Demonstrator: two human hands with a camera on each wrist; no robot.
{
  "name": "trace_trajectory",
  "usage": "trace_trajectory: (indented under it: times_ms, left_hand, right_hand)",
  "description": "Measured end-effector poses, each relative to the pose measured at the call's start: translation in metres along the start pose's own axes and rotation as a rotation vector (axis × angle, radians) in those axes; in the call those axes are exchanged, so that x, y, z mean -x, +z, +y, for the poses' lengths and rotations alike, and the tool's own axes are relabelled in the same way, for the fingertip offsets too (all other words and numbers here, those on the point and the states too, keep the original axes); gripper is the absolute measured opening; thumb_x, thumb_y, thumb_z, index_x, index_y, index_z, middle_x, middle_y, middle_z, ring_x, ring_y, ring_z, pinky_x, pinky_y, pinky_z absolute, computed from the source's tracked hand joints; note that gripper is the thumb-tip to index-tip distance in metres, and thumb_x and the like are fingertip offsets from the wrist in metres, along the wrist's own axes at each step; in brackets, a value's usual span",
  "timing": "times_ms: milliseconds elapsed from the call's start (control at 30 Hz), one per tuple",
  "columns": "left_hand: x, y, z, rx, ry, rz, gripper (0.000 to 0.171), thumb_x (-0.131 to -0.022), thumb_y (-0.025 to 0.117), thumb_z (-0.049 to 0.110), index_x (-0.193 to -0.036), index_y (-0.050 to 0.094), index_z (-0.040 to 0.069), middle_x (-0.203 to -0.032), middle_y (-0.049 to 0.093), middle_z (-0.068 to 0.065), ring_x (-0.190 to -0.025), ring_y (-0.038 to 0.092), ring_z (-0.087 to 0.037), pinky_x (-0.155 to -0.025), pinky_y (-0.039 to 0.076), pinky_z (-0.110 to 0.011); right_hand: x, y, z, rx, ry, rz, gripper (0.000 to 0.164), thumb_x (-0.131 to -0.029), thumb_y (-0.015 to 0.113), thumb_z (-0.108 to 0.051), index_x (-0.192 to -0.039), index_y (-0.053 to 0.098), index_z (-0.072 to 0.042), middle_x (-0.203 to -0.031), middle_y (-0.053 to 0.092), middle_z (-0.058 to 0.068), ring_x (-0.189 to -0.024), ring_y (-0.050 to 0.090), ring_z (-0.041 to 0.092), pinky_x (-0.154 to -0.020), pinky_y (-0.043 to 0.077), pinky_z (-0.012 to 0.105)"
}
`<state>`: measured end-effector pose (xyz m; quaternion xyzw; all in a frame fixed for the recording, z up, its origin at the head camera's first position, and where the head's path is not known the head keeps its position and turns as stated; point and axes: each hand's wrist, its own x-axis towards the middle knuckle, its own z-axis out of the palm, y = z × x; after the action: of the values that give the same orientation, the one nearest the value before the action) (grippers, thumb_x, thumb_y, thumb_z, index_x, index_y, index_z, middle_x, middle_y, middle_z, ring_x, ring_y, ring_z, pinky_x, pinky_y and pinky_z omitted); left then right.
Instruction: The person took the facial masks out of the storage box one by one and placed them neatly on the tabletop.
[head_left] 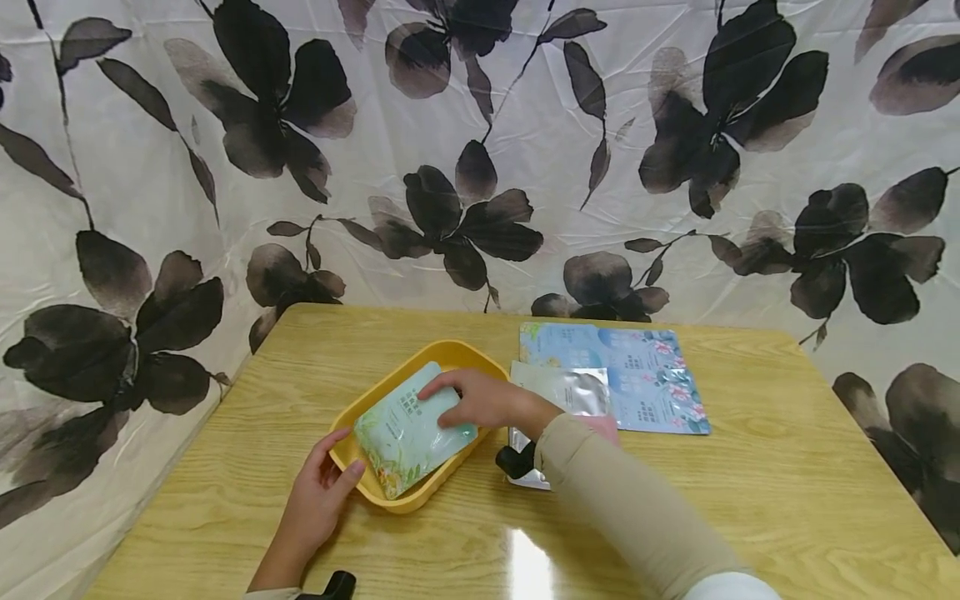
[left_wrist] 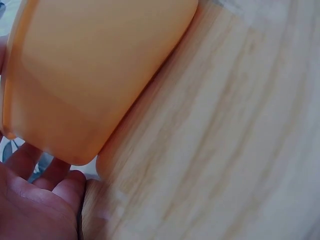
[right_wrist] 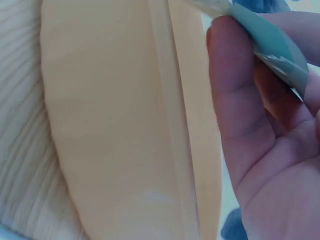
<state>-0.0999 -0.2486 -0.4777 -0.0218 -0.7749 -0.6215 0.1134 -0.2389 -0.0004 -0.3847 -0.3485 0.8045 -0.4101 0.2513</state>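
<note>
In the head view a yellow plastic basket (head_left: 411, 503) stands at an angle on the table. A pale green sachet (head_left: 405, 442) with printed writing and a leafy corner lies over its opening. My right hand (head_left: 483, 402) holds this sachet between thumb and fingers; the right wrist view shows the sachet's teal edge (right_wrist: 280, 42) in that grip. At the basket's near left corner, my left hand (head_left: 318, 500) grips the rim, thumb on the near side. In the left wrist view its fingers curl by the basket's outer wall (left_wrist: 95, 75). What lies under the sachet is hidden.
Right of the basket lie blue floral sachets (head_left: 645, 379) side by side. A green and silver sachet (head_left: 558, 382) overlaps them, with pink and silver packaging partly behind my right sleeve (head_left: 630, 500). A floral cloth (head_left: 570, 183) hangs behind the wooden table (head_left: 772, 433).
</note>
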Motion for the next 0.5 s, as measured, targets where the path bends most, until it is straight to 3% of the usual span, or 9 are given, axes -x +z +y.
trace_trajectory:
  times_ms: [233,333,500]
  left_hand:
    - [-0.002,0.002,0.000,0.006,0.012,0.002,0.051,-0.099,0.059,-0.003,-0.145,0.037,-0.009,-0.147,0.033,-0.038,-0.118,0.045,0.011,-0.094,0.038,-0.005]
    - [-0.001,0.001,0.000,0.006,0.007,-0.002,0.051,-0.100,0.058,-0.002,-0.145,0.036,-0.008,-0.147,0.032,-0.037,-0.118,0.046,0.009,-0.093,0.039,-0.005]
    - [-0.001,0.000,0.001,-0.002,-0.009,-0.007,0.051,-0.100,0.057,-0.001,-0.145,0.035,-0.008,-0.148,0.031,-0.037,-0.118,0.046,0.007,-0.093,0.039,-0.005]
  right_hand:
    - [0.021,-0.017,0.017,-0.115,0.014,0.117,0.041,-0.089,0.073,-0.009,-0.130,0.067,-0.015,-0.116,0.065,0.000,-0.090,0.064,0.015,-0.078,0.054,0.029]
    - [0.032,-0.023,0.025,-0.211,0.008,0.164,0.041,-0.090,0.072,-0.006,-0.131,0.066,-0.011,-0.115,0.067,0.003,-0.087,0.066,0.017,-0.075,0.056,0.032]
    - [0.055,-0.033,0.040,-0.267,-0.030,0.258,0.042,-0.089,0.071,-0.004,-0.131,0.064,-0.004,-0.111,0.069,0.011,-0.085,0.066,0.019,-0.073,0.056,0.033]
